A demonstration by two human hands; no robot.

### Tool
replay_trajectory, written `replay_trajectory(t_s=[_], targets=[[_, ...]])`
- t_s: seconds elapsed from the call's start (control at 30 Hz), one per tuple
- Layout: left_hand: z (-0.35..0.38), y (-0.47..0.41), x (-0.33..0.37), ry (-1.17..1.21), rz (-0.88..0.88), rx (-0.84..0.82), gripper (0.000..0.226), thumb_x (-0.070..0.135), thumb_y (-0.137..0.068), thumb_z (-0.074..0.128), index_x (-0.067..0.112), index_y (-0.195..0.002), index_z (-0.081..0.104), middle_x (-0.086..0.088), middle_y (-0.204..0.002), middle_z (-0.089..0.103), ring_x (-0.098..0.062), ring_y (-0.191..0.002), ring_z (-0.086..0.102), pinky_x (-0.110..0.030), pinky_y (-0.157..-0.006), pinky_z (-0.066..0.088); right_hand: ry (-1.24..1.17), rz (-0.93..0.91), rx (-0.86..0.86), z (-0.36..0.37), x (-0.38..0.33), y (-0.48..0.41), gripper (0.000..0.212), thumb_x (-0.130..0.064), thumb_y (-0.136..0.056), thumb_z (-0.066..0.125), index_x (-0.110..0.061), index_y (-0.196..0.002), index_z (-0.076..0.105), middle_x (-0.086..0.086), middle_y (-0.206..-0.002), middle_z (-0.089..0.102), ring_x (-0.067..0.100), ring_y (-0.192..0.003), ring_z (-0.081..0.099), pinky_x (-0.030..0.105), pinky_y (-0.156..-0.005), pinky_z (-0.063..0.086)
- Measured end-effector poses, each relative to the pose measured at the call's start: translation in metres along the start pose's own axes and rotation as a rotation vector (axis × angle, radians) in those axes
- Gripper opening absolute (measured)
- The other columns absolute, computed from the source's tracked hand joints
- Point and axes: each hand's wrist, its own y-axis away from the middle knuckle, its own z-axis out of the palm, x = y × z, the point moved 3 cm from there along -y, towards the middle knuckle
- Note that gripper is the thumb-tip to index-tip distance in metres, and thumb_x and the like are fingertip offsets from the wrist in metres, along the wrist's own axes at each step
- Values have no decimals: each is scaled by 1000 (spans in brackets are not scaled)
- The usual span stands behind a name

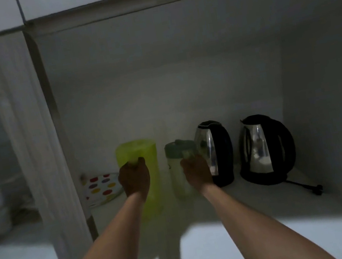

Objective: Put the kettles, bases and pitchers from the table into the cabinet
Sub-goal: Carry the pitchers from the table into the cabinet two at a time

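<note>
Inside a dim white cabinet (178,71), a person's two bare arms reached in from 6 o'clock, each hand wrapped around a pitcher's handle. The left hand (135,180) was closed in a fist on the handle of a tall lime pitcher (145,156), which stood upright on the shelf (238,226) just left of centre. The right hand (196,173) was likewise curled tight on the handle of a smaller pale pitcher (178,173) with a green lid, upright just beside the lime one at its 3 o'clock.

Two steel kettles with black handles stood farther toward 3 o'clock. The near kettle (214,151) sat just beside the pale pitcher, close behind the right hand; whether they touched could not be told. The far kettle (263,147) rested on a black base (262,178) close to the cabinet's right wall, its cord (304,186) trailing across the shelf toward 4 o'clock and ending in a plug.

At 9 o'clock of the lime pitcher, a plate (102,189) with coloured dots lay partly hidden by the left hand and the cabinet's wood-grain side panel (36,129). Blurred white shapes showed in the next compartment at far left.
</note>
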Motion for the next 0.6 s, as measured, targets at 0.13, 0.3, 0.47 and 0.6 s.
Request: replay_trajectory(t_s=[0.13,0.3,0.47,0.6], targets=[[10,-17,-11,-14,19,27,43,23,-90,62,9,-53,47,-21,-67,62,-41,-77,63,-39,-67,44,-53,-28,-31,16,12,-10,30,-10,-85,61,-21,-62,46,-1,-58,51,22,-58,49,36,-61,39],[19,-32,-20,-37,16,11,44,31,-86,61,11,-50,45,-25,-65,60,-43,-74,64,-47,-72,52,-64,8,-69,33,28,-21,25,-15,-85,61,-23,-68,46,-3,-62,51,16,-56,48,34,-62,39],[24,-37,-19,-38,-50,-46,39,27,-92,60,4,-60,54,-24,-75,62,-43,-85,64,-41,-75,48,-6,18,-91,42,37,-34,13,-28,-89,66,-22,-94,55,5,-88,61,19,-77,56,38,-75,47],[21,-38,-15,-112,-78,-184,40,30,-98,50,-7,-104,65,-27,-108,66,-40,-104,62,-34,-78,44,45,89,-138,40,31,-35,35,-30,-91,71,-5,-112,60,9,-96,63,22,-88,60,36,-76,48]])
